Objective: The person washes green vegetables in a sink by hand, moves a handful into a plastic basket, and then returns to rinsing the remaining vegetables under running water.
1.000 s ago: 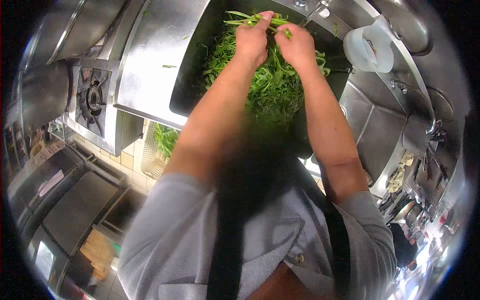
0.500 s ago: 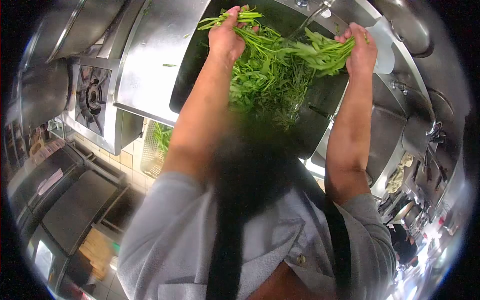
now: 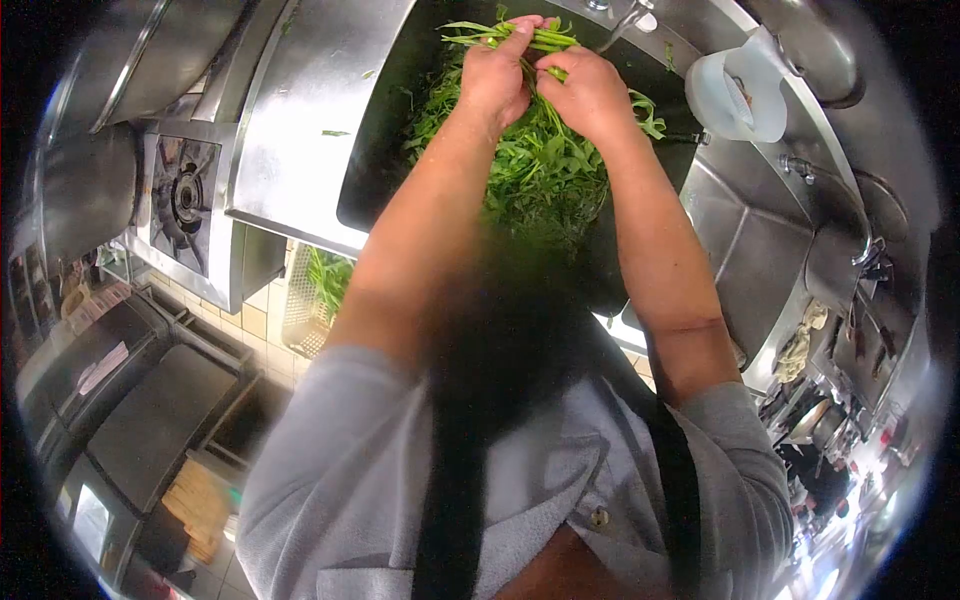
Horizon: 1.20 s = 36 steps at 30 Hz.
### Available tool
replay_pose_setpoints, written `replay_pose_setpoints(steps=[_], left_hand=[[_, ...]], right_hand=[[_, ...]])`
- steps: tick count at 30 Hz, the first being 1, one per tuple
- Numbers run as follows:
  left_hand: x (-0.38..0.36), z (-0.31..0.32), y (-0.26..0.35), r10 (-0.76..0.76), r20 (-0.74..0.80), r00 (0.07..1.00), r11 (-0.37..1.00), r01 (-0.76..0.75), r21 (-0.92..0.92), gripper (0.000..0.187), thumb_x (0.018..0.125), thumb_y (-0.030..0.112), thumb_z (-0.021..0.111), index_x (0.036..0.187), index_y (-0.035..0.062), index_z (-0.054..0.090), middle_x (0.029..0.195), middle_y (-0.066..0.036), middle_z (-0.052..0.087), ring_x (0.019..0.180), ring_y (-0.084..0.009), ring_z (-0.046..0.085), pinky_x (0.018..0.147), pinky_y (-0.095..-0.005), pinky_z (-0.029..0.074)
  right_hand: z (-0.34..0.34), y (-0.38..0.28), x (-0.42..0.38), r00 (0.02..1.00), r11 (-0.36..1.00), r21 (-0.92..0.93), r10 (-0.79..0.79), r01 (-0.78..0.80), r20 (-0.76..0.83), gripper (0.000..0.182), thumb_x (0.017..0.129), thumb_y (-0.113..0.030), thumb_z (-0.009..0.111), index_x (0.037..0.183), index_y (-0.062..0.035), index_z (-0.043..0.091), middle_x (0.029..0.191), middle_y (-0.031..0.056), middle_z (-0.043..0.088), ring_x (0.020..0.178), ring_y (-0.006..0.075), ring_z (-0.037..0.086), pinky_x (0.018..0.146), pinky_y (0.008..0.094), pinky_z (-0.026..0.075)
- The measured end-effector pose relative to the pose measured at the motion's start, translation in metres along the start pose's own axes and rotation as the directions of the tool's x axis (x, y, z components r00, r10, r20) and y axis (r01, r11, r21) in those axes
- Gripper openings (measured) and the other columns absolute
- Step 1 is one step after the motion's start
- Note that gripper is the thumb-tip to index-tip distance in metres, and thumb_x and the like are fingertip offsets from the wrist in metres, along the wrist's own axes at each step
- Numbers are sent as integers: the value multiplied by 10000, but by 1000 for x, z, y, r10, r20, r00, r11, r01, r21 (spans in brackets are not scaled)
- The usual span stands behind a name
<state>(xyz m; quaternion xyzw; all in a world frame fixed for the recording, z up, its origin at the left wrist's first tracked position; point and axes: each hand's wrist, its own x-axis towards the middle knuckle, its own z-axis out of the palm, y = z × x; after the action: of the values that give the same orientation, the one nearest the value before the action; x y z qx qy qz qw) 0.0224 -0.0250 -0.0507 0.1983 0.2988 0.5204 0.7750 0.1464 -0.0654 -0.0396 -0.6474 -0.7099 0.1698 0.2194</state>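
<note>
My left hand (image 3: 495, 78) is closed round a bunch of long-stemmed leafy greens (image 3: 548, 38) at the far side of a dark sink basin (image 3: 365, 185). Close beside it on the right, my right hand (image 3: 590, 92) has its thumb and fingers pinched on the stems of the same bunch. Below both hands a large heap of leafy greens (image 3: 550, 175) fills the middle of the basin. Some leaves poke out to the right of my right wrist.
A tap (image 3: 628, 22) reaches over the far edge. A whitish plastic container (image 3: 715, 95) stands at the right, by a second basin (image 3: 750, 250). Left are a steel drainboard (image 3: 300, 120), a gas burner (image 3: 186, 195) and a basket (image 3: 298, 325) holding greens on the floor.
My right hand has come left from the right side of the basin to beside my left hand. My left hand has shifted slightly right, still gripping the greens.
</note>
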Motion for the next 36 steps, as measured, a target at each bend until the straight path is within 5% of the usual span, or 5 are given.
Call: replay_pose_setpoints(steps=[14,16,20,31,36], left_hand=[[5,-11,14,-84,-127,988,993,72,-93,242,1002,123,469,1161,-11,594,1106,-105,628,974,-203,587,861,-343,461],[2,1,19,-84,-162,983,993,69,-100,256,1001,130,475,1183,-21,572,1103,-116,626,972,-226,595,861,-372,480],[1,15,15,-112,-126,986,986,94,-136,275,1007,141,463,1207,-27,546,1117,-139,613,984,-255,600,871,-410,497],[14,35,-13,-47,-60,997,983,35,-181,250,1012,168,458,1134,-26,556,1064,-157,628,937,-270,627,829,-406,530],[20,45,-25,-33,-92,995,971,10,-240,217,993,137,496,1095,-42,565,1026,-140,633,892,-248,631,778,-392,534]], right_hand=[[-28,30,-13,905,320,930,425,-181,30,230,881,-235,607,962,-24,651,758,46,674,739,125,600,755,254,475],[-33,28,-11,964,788,595,253,-160,-77,240,867,-259,623,962,-43,665,752,38,676,734,118,609,740,257,479],[-21,7,-13,987,967,207,134,-150,90,192,857,-221,639,960,-68,692,827,66,675,687,140,590,674,298,475],[2,16,-9,974,984,-165,32,-71,-225,259,791,-248,611,992,-115,706,977,182,664,896,368,639,815,447,501],[-12,61,-17,739,585,692,664,-423,-110,281,782,-277,633,915,-41,706,882,58,672,748,182,609,702,334,466]])
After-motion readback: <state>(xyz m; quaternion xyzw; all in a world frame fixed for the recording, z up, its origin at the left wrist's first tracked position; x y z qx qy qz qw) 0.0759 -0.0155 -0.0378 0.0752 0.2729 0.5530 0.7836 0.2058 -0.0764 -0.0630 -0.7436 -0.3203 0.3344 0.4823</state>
